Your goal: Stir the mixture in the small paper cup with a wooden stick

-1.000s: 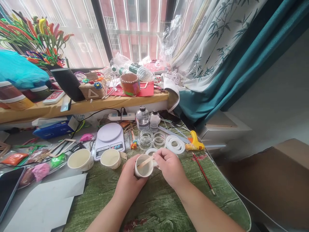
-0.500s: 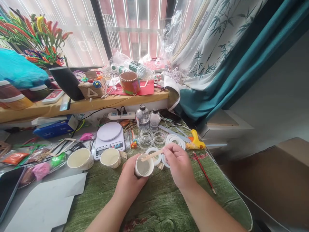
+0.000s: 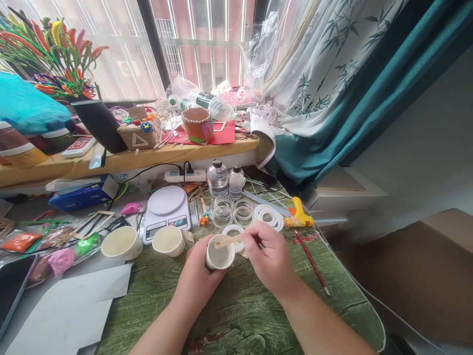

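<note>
Paper cup (image 3: 220, 257) in the left hand (image 3: 199, 271), stick (image 3: 228, 240) in the right hand (image 3: 268, 261) over it; behind, on the worktop (image 3: 236, 315), a scale (image 3: 166, 212), with two cups (image 3: 168, 240) left of it and bottles (image 3: 218, 180) to its right.

Room below right hand (image 3: 268, 261); glass rings (image 3: 222, 211), kitchen scale (image 3: 166, 214) block ahead.

The left hand (image 3: 197, 271) grips a white paper cup (image 3: 220, 261) above the green wood-grain worktop (image 3: 236, 315); the right hand (image 3: 269, 261) pinches a flat wooden stick (image 3: 229, 240), its tip over the cup's mouth.

home craft corner, green wood-grain desk (image 3: 236, 315), bamboo-print curtain (image 3: 314, 59), pipe-cleaner flowers (image 3: 62, 64), hot glue gun (image 3: 299, 214)
</note>
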The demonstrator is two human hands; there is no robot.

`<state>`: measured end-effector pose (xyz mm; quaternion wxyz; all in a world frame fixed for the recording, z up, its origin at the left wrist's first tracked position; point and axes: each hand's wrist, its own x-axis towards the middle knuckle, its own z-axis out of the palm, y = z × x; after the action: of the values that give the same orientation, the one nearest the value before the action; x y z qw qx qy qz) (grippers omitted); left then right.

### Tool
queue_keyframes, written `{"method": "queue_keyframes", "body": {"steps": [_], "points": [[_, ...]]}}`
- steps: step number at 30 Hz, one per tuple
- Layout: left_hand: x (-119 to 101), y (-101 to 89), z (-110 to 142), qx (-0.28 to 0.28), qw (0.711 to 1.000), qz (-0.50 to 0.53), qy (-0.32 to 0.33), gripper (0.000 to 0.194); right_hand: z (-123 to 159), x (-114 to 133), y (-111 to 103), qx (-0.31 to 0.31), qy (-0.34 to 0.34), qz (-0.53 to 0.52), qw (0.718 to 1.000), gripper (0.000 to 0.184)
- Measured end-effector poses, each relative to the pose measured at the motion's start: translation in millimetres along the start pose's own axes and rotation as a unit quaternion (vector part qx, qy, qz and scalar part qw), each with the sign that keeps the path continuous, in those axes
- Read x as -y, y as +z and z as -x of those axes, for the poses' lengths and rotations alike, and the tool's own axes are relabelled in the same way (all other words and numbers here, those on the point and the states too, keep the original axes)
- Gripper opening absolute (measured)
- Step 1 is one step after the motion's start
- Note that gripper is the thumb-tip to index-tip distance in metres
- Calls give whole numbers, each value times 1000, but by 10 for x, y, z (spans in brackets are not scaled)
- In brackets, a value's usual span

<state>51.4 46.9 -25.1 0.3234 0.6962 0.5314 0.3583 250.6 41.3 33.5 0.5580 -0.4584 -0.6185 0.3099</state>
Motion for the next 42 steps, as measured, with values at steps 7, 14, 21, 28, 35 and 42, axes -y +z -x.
{"method": "queue_keyframes", "body": {"steps": [7,14,21,28,35,42], "points": [[-65,-12,-3,-9,1000,19,-1,52,-10,-137,120,134,36,134,981,25],[-76,-14,-1,0,1000,-6,-7,54,-49,-235,141,36,241,-146,959,28],[-135,-28,-1,4,1000,-10,8,52,40,-130,56,-32,71,-64,995,25],[-137,-28,-4,13,1000,-3,0,50,113,-87,31,-33,-74,23,996,19],[-95,-21,-7,19,1000,6,-8,50,47,-97,119,80,-114,173,975,23],[-148,-34,-19,9,1000,21,4,49,46,-87,208,104,45,46,992,23]]}}
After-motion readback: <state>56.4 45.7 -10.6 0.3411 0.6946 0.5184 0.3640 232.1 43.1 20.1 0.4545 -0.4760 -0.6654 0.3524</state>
